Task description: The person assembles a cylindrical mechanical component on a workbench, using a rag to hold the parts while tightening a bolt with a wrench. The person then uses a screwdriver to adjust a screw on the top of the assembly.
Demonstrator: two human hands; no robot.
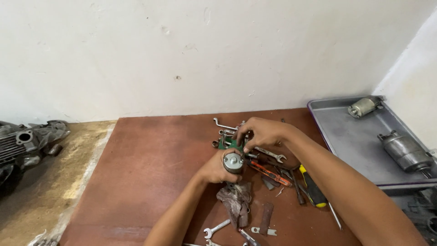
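Note:
My left hand (214, 169) grips a small grey cylindrical motor (233, 162) upright above a brown board (150, 168). My right hand (260, 133) reaches over it from the right, and its fingertips pinch a small green part (226, 144) just above the motor's round metal end. A dirty grey rag (235, 202) lies directly below the motor.
Wrenches (269, 154), red-handled pliers (269, 172), and a black-and-yellow screwdriver (312, 187) lie scattered right of my hands. A grey metal tray (350, 136) at right holds two cylindrical motors (405, 151). An engine part (22, 143) sits on the floor at left. A white wall stands behind.

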